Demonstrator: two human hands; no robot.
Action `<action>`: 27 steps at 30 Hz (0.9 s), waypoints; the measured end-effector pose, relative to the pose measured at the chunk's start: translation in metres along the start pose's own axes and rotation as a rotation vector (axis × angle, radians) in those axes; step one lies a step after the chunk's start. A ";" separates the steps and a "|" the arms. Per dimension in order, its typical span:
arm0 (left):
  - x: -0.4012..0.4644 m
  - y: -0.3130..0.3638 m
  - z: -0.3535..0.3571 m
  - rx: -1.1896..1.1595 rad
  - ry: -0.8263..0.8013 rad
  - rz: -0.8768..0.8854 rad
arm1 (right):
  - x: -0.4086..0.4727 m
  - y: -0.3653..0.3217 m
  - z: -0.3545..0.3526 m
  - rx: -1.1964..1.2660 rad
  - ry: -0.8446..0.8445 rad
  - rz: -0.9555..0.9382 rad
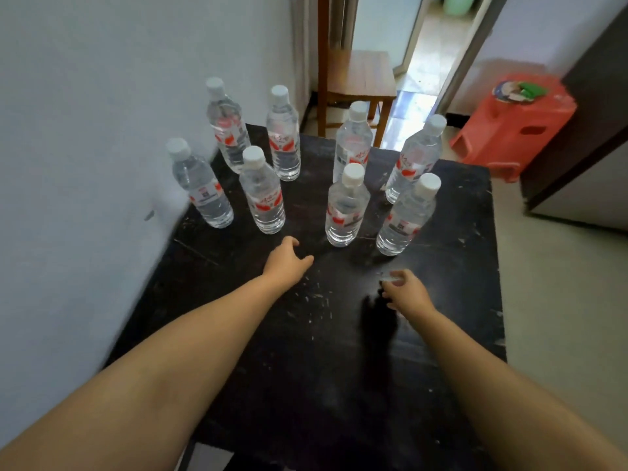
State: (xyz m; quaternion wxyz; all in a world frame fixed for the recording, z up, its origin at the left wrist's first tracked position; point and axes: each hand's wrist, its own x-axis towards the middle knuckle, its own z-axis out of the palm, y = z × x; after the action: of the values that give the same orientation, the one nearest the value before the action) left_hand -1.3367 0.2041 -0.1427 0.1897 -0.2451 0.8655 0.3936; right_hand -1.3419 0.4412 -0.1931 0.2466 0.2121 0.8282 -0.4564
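A black desk (441, 334) with small white scratches stands against a pale wall (85, 130). Past the desk's far edge is a brown wooden chair (360, 76). Past its far right corner sits a red plastic stool (516, 130) with something green (530, 87) on top. A dark cabinet (584, 147) stands beside the stool.

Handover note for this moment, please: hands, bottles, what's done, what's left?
Left hand: loosely curled, empty, just short of the nearest bottle.
Right hand: curled and blurred, grip unclear, apart from the rightmost front bottle.
All eight stand upright and capped, in two groups of four on the table.
Done: none lifted or opened.
Left: probably grasping the front ones.
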 end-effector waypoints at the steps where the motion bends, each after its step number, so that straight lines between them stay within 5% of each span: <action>1: -0.003 -0.007 -0.004 0.070 -0.020 -0.022 | -0.002 -0.006 0.004 -0.042 -0.015 -0.027; 15: -0.176 -0.207 -0.094 0.392 0.161 -0.186 | -0.185 -0.084 0.204 -1.189 -0.480 -0.627; 27: -0.390 -0.387 -0.103 0.071 0.374 -0.670 | -0.358 -0.027 0.373 -1.759 -0.756 -1.099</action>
State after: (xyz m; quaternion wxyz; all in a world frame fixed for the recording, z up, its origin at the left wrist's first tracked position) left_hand -0.8136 0.0111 -0.1030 0.1550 -0.5752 0.7702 0.2278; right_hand -0.9951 0.0616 -0.1326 0.3124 -0.5875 0.7165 0.2092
